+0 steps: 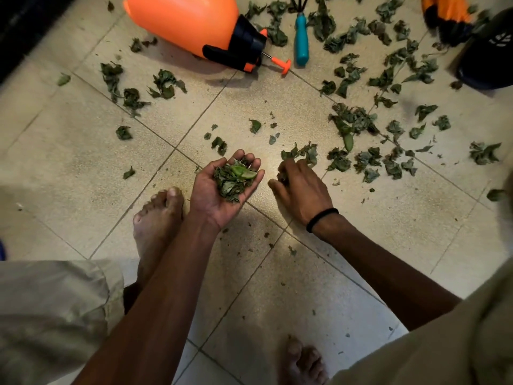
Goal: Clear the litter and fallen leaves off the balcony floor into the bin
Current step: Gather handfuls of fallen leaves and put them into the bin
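Note:
My left hand (219, 193) is turned palm up over the tiled floor and cups a heap of gathered leaves (231, 180). My right hand (301, 190), with a black band on the wrist, is palm down on the floor, its fingertips curled round a few leaves (283, 173) at the edge of a leaf cluster (301, 152). Several dry green leaves (352, 120) lie scattered over the tiles, thickest to the right and far side. A dark bin (491, 56) stands at the far right edge, partly out of view.
An orange pump sprayer (191, 26) lies on its side at the far middle. A teal-handled hand rake (301, 37) lies beside it. An orange and black object (447, 15) sits at the far right. My bare feet (155, 220) stand near my hands.

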`<state>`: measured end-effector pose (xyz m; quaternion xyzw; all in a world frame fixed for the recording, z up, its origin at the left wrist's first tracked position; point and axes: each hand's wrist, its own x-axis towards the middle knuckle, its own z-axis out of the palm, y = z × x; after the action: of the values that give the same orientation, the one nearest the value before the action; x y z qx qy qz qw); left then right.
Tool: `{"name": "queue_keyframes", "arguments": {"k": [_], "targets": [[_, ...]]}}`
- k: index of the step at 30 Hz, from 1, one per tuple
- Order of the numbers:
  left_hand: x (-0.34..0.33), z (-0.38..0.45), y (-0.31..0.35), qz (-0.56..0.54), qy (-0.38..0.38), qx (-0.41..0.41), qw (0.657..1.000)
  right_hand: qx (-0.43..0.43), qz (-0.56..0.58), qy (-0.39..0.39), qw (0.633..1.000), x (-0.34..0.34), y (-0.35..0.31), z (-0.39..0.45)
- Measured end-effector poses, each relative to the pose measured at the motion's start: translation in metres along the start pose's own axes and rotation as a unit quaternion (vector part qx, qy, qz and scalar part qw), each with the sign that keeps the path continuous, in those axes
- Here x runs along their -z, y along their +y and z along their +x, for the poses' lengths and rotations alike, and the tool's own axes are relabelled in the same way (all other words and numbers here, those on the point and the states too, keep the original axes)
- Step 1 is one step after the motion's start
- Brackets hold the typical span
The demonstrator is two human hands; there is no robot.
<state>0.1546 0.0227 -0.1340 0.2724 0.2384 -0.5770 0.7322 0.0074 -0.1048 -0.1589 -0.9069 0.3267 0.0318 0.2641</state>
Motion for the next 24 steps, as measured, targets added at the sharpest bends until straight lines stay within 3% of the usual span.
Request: {"name": "queue_keyframes", "arguments": {"k": [5, 9, 11, 14, 18, 24], "targets": [[0.005, -0.004, -0.001, -0.005, 0.001, -0.008, 1.0, 0.065, -0.04, -0.026, 0.997, -0.004, 0.003, -0.002], [0.003, -0.003, -0.002, -0.006, 0.006, -0.006, 1.0, -0.023, 0.168, 0.044, 0.984, 0.014, 0.011, 0.004], [0.001, -0.002, -0.003, -0.007, 0.002, -0.004, 1.0, -0.069, 0.202, 0.103, 0.971, 0.026, 0.023, 0.014], [0.0, -0.002, -0.003, -0.005, 0.002, -0.006, 1.0, -0.084, 0.13, 0.155, 0.976, 0.035, 0.045, 0.029], [0.003, -0.005, -0.006, 0.001, 0.003, -0.001, 1.0, -0.043, -0.014, 0.118, 0.992, 0.026, 0.045, 0.039], [0.003, -0.006, -0.012, 0.002, 0.011, -0.001, 1.0, -0.008, -0.204, 0.097, 0.974, 0.009, 0.02, 0.051]]}}
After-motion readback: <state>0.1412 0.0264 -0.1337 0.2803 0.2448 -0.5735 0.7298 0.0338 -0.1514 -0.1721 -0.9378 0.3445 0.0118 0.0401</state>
